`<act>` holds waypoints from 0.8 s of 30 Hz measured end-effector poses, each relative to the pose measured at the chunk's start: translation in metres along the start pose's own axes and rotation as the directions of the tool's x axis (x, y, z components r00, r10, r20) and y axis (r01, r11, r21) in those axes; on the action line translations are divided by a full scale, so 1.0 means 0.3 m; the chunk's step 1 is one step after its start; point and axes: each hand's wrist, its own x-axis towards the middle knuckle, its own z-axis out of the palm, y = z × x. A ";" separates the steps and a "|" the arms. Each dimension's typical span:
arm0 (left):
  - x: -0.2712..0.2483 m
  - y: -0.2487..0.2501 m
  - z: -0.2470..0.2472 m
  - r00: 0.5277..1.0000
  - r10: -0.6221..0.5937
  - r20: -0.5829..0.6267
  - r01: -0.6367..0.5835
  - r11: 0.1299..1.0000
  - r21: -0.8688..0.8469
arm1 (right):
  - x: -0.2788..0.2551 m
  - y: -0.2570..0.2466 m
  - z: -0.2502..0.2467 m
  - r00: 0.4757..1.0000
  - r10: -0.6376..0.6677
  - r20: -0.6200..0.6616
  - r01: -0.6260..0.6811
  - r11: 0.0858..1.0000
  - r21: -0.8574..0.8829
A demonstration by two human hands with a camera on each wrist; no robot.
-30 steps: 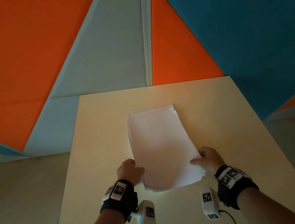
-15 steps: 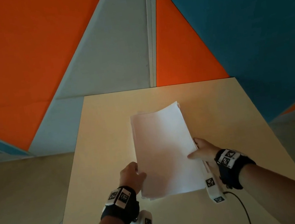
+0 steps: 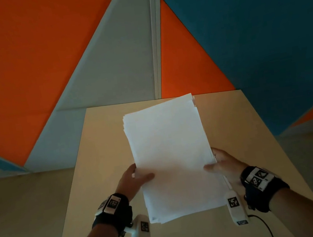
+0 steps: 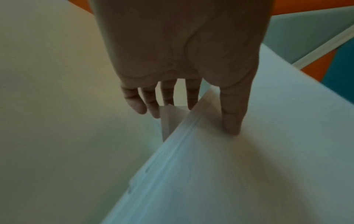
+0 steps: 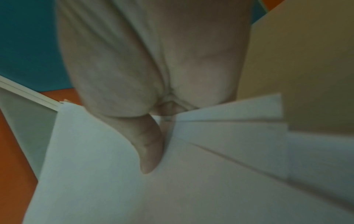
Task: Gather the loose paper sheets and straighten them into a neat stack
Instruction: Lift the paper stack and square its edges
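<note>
A sheaf of white paper sheets (image 3: 171, 156) is lifted off the beige table (image 3: 249, 125) and tilted up toward me, its edges slightly fanned. My left hand (image 3: 138, 178) pinches its left edge, thumb on top and fingers behind. In the left wrist view the thumb (image 4: 232, 115) presses the top sheet (image 4: 249, 166) and the fingers (image 4: 134, 103) reach under. My right hand (image 3: 217, 165) pinches the right edge the same way. In the right wrist view its thumb (image 5: 151, 151) lies on the sheets (image 5: 114, 189), whose lower layers fan out to the right.
Only the paper is above the bare table top. Behind the table's far edge stands a wall (image 3: 104, 69) of orange, grey and blue panels. Floor (image 3: 24, 217) lies to the left and right of the table.
Both hands have raised the sheaf off the table and tipped its far end upward. The grip shifted from the bottom corners to the side edges.
</note>
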 end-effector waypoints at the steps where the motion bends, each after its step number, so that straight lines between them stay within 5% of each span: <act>1: -0.009 0.012 -0.001 1.000 0.002 0.003 -0.002 1.000 0.004 | -0.007 0.003 0.003 1.000 -0.002 -0.004 0.002 1.000 0.006; 4: -0.005 0.005 0.000 1.000 0.015 -0.014 -0.016 1.000 -0.019 | -0.017 0.025 0.022 1.000 0.002 -0.025 -0.001 0.998 0.061; 8: -0.022 0.010 -0.005 0.976 0.071 -0.208 -0.007 0.957 0.291 | -0.023 0.055 0.042 0.998 0.012 -0.054 -0.006 0.993 0.120; 11: -0.072 0.077 -0.014 0.988 0.120 -0.098 -0.125 0.991 -0.049 | -0.037 0.048 0.041 0.997 -0.036 -0.070 0.046 0.988 0.146; 14: -0.108 0.147 -0.014 0.977 0.211 0.006 -0.199 0.932 -0.303 | -0.056 -0.002 0.040 0.986 -0.126 -0.107 0.138 0.984 0.115; 18: -0.113 0.246 -0.003 0.954 0.286 -0.092 -0.300 0.900 -0.317 | -0.056 -0.068 0.025 0.949 -0.232 -0.214 0.251 0.966 0.065; 24: -0.107 0.302 0.035 0.944 0.319 -0.086 -0.330 0.909 -0.255 | -0.062 -0.099 0.036 0.900 -0.276 -0.336 0.319 0.945 0.078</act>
